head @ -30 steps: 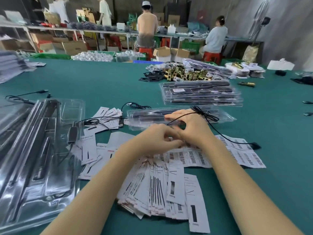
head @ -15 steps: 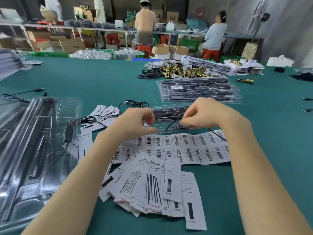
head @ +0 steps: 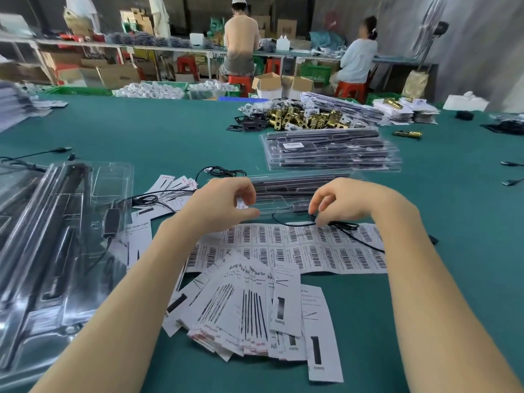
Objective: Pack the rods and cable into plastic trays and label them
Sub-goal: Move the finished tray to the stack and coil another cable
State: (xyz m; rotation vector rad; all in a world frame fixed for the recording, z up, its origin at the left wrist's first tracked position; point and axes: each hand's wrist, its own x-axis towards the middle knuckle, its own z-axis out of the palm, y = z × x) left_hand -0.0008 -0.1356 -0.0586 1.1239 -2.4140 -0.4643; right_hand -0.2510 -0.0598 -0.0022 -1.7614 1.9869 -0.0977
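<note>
a: what is the right hand doing?

b: its thumb and forefinger pinch a thin black cable, low over the sheet of barcode labels. the cable loops under the fingers and trails off to the right across the sheet onto the green table.

a: and the left hand?

b: it hovers at the near left end of a clear plastic tray, fingers curled and thumb stretched out under them. whether it actually holds anything there, i cannot tell.

a: where is that tray?

b: flat on the table just beyond the barcode sheet, between the two hands. dark rods lie along inside it.

a: anything nearer?

b: a fanned heap of printed paper cards lies between the forearms, overlapping the near edge of the barcode sheet. a few more cards sit to the left of the tray, with another black cable running over them.

a: and on the far left?

b: a pile of clear trays, with dark rods and a small black box showing through the plastic.

a: behind the work?

b: a stack of packed trays sits well beyond the one in front, the top one carrying a white label. past that lies a heap of brass parts.
</note>
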